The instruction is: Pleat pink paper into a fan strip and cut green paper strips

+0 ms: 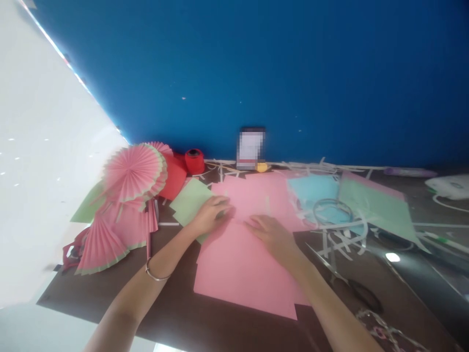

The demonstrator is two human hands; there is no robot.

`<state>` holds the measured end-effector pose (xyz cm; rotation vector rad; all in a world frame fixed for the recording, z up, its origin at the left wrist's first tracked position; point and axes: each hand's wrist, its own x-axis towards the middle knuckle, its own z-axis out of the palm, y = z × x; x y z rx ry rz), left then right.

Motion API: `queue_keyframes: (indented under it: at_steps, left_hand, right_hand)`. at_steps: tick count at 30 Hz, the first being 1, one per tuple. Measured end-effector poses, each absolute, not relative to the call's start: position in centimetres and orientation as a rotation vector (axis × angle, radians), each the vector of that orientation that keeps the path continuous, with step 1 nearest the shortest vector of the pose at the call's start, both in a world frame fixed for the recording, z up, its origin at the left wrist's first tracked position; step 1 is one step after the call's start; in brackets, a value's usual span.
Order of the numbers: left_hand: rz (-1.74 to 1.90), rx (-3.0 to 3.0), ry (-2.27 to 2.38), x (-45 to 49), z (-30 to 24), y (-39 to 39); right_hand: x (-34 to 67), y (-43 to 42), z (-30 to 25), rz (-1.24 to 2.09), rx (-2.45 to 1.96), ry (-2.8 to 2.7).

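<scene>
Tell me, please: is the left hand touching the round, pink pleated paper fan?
Apart. The head view shows brown tabletop and a pale green paper sheet between the left hand and the round pink fan.

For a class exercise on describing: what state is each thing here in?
Pink paper: flat, overlapping sheets
Left hand: on pink paper, curled
Right hand: on pink paper
Fans: pleated, spread
Red roll: upright
Screen: upright, contents blurred
Scissors: lying down, open or shut unclear
Strips: scattered
Blue paper: flat, partly covered
Left green paper: flat
Right green paper: flat
White device: on or off unclear
</scene>
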<state>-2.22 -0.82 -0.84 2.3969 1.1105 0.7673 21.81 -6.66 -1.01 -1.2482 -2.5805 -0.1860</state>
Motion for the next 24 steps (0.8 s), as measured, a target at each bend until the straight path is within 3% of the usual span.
queue_keyframes:
  at_steps: [14,24]
  left_hand:
    - [0.695,2.397,1.156,-2.2,-0.9,-0.6]
    - [0.657,2.366,1.173,-2.2,-0.5,-0.7]
  right_hand:
    - [20.1,-7.0,0.5,-0.248,-1.321,-2.727]
    - [24.7,-8.5,-0.2,-0.147,-1.308,-2.705]
